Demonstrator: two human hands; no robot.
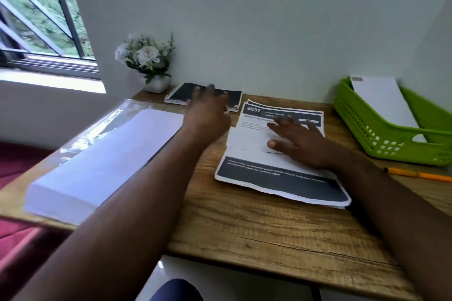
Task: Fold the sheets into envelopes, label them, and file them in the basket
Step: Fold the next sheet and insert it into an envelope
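Note:
A stack of printed sheets [281, 178] with dark header and footer bands lies in the middle of the wooden desk [256, 232]. My right hand [297, 140] rests flat on it, fingers spread, holding nothing. A white folded piece [244, 138] lies on the stack beside that hand. My left hand [208, 110] hovers open and blurred past the stack's left edge, in front of a black notebook [234, 96]. At the right stands a green basket [381, 134] with a white envelope [384, 102] leaning in it.
A ream of white paper in clear wrap [97, 159] lies on the desk's left side. An orange pencil [420, 175] lies at the right edge. A white pot of flowers [149, 63] stands at the back by the wall. The window is at the left.

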